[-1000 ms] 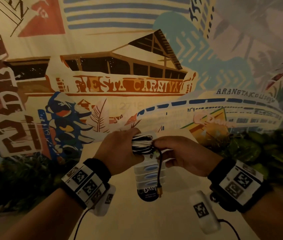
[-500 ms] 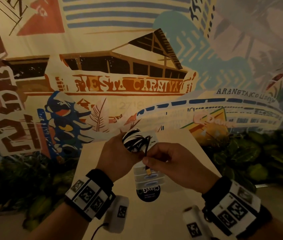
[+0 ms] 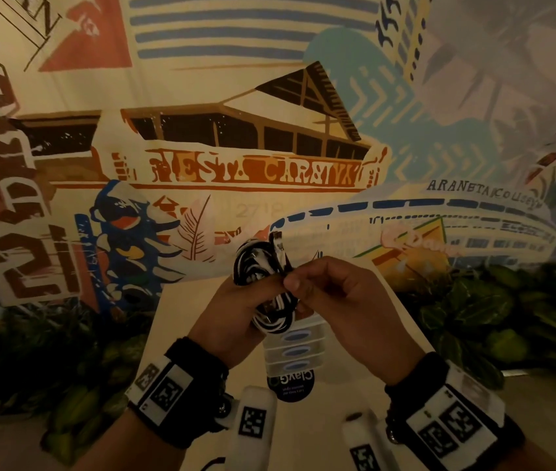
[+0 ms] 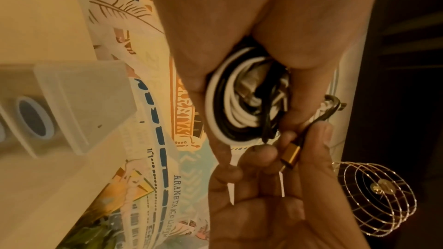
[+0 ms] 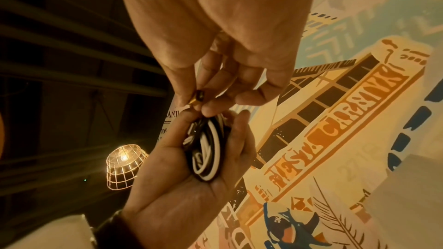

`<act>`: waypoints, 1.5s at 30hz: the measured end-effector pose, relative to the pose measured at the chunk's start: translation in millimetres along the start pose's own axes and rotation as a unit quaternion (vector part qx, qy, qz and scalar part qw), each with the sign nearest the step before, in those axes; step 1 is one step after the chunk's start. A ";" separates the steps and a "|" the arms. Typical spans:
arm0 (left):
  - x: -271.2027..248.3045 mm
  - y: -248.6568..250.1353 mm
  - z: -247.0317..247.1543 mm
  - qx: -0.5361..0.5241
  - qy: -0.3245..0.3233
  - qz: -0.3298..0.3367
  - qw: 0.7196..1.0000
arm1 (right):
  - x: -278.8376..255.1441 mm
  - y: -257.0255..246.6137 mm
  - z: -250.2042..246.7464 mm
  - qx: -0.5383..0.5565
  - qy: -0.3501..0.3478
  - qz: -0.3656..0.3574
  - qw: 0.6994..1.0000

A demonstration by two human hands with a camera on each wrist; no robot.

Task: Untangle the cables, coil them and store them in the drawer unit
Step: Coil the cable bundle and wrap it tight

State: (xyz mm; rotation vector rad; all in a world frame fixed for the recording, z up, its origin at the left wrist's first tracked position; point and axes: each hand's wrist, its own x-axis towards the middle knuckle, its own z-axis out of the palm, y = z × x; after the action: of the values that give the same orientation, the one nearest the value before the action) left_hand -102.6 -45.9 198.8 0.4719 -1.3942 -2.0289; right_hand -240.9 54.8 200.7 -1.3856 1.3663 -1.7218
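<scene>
A coiled bundle of black and white cables [image 3: 263, 283] [image 4: 237, 105] [image 5: 206, 152] is held up above the table. My left hand [image 3: 235, 311] [image 5: 191, 173] grips the coil in its palm and fingers. My right hand [image 3: 331, 294] [image 4: 275, 177] pinches the black cable's end, its gold connector [image 4: 290, 155] [image 5: 195, 99] between thumb and forefinger right at the coil. Another plug end [image 3: 278, 243] sticks up above the bundle. The small translucent drawer unit [image 3: 295, 348] [image 4: 59, 105] with blue oval handles stands on the table under my hands, partly hidden by them.
The light table [image 3: 201, 334] runs to a painted mural wall [image 3: 252, 164]. Leafy plants [image 3: 490, 317] border both sides. A round black label [image 3: 290, 384] lies in front of the drawers. Wire-cage lamps [image 5: 124, 166] hang overhead.
The coil has been turned upright and lifted slightly. My right hand, which held the dangling black end lower down, has brought that end up against the bundle.
</scene>
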 end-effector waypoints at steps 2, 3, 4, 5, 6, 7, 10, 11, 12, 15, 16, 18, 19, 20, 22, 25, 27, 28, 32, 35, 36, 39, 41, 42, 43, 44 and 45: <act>-0.9 2.0 4.7 -0.016 -0.007 0.005 1.000 | -0.5 1.5 3.5 -0.023 0.020 -0.018 0.999; -0.8 2.5 7.9 -0.021 -0.004 0.011 1.000 | -1.3 3.1 5.8 -0.040 0.034 -0.030 0.998; -0.4 2.9 10.7 -0.027 0.002 0.013 1.000 | -2.0 5.3 8.1 -0.050 0.049 -0.040 0.997; 1.0 2.3 12.2 -0.037 0.012 0.010 0.999 | -2.4 8.0 9.6 -0.052 0.066 -0.044 0.995; 2.3 1.8 13.6 -0.050 0.021 0.003 0.999 | -2.2 10.6 10.2 -0.051 0.082 -0.043 0.994; 3.6 1.7 14.1 -0.064 0.025 -0.007 0.998 | -1.4 13.0 9.8 -0.047 0.095 -0.040 0.994; 5.7 4.2 15.0 -0.103 0.026 -0.032 0.994 | 2.4 21.7 7.8 -0.041 0.112 -0.024 0.993; 7.5 4.4 15.1 -0.106 0.023 -0.030 0.994 | 3.1 24.6 7.8 -0.045 0.115 -0.020 0.992; 9.2 4.4 17.2 -0.099 0.024 -0.028 0.994 | 2.6 26.3 8.6 -0.050 0.116 -0.019 0.992; 15.0 -0.7 19.6 -0.047 0.060 -0.037 0.996 | -1.4 31.6 10.4 -0.080 0.128 -0.036 0.988; 15.7 -2.0 19.6 -0.043 0.066 -0.042 0.996 | -3.0 31.5 11.3 -0.094 0.134 -0.049 0.985; 16.5 -5.5 15.9 -0.055 0.075 -0.046 0.995 | -5.0 31.9 12.9 -0.147 0.131 -0.090 0.976; 17.1 -7.4 13.3 -0.065 0.086 -0.044 0.993 | -5.8 32.1 13.6 -0.190 0.117 -0.117 0.968; 17.4 -9.4 10.4 -0.072 0.097 -0.041 0.992 | -6.7 32.6 14.0 -0.228 0.097 -0.138 0.959; 18.3 -13.7 2.4 -0.069 0.105 -0.037 0.991 | -8.0 33.7 9.7 -0.243 0.060 -0.149 0.957; 18.0 -16.7 -5.3 -0.049 0.104 -0.029 0.993 | -3.2 33.9 -4.9 -0.211 0.091 -0.129 0.965; 16.5 -17.2 -5.5 -0.041 0.099 -0.033 0.994 | 3.6 31.4 -7.9 -0.142 0.095 -0.068 0.983; 15.7 -18.2 -4.7 -0.032 0.093 -0.033 0.995 | 7.1 29.6 -4.9 -0.092 0.069 -0.029 0.993; 12.8 -23.0 2.3 0.007 0.056 -0.010 0.998 | 15.9 24.6 19.7 0.029 -0.045 0.060 0.997; 11.1 -22.8 2.6 0.057 0.063 0.035 0.996 | 18.6 27.9 27.4 0.084 -0.040 0.086 0.992; 10.9 -21.4 1.1 0.083 0.062 0.052 0.993 | 18.7 30.5 28.5 0.103 -0.039 0.093 0.990; 11.3 -19.2 -7.8 0.117 0.077 0.063 0.988 | 15.2 37.7 31.4 0.096 -0.051 0.109 0.988; 11.0 -21.5 -13.3 0.108 0.085 0.039 0.990 | 13.7 43.3 34.2 0.035 -0.077 0.102 0.991; 10.4 -23.5 -16.6 0.098 0.090 0.025 0.991 | 14.1 46.3 35.0 -0.015 -0.095 0.094 0.991; 10.1 -25.5 -20.3 0.090 0.097 0.013 0.991 | 15.3 46.7 34.7 -0.080 -0.116 0.090 0.986; 10.0 -27.8 -24.7 0.085 0.101 0.000 0.991 | 16.7 45.1 33.2 -0.144 -0.133 0.086 0.977; 10.2 -30.5 -29.2 0.082 0.103 -0.011 0.991 | 17.7 42.6 30.4 -0.182 -0.144 0.081 0.969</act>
State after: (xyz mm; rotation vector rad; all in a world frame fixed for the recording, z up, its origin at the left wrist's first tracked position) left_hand -101.3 -65.6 160.1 0.7489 -1.4387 -1.8321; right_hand -226.1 13.7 166.9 -1.5936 1.6271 -1.1491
